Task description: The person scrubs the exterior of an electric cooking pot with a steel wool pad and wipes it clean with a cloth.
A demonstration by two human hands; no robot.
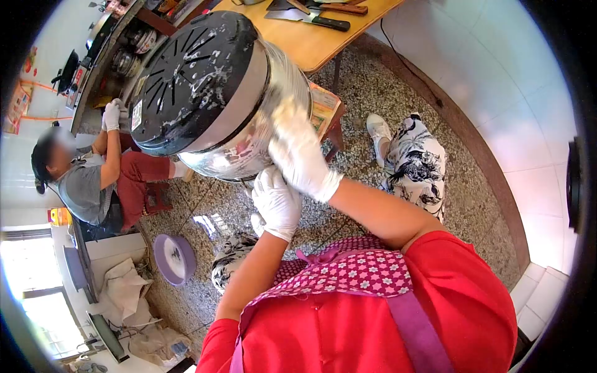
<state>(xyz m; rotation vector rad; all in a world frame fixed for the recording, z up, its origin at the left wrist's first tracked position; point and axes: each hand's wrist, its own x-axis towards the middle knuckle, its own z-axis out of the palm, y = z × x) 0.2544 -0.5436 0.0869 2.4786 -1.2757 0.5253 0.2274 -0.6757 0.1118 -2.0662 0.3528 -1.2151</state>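
Observation:
A large rice cooker (239,105) is tipped on its side in front of me. Its black base with vent slots (189,78) faces up and left, streaked with white foam. Along the lower edge of its shiny metal body, my left hand (277,202), in a white glove, has its fingers closed on the rim. My right hand (303,155), gloved too, presses against the metal side. Motion smears its fingers, and a pale yellowish cloth or sponge (287,115) seems to be under them.
Knives (329,22) lie on a wooden table (311,46) beyond the cooker. A small stool (329,115) stands under its edge. At left, a seated co-worker (93,180) wears white gloves. A purple basin (175,259) sits on the speckled floor.

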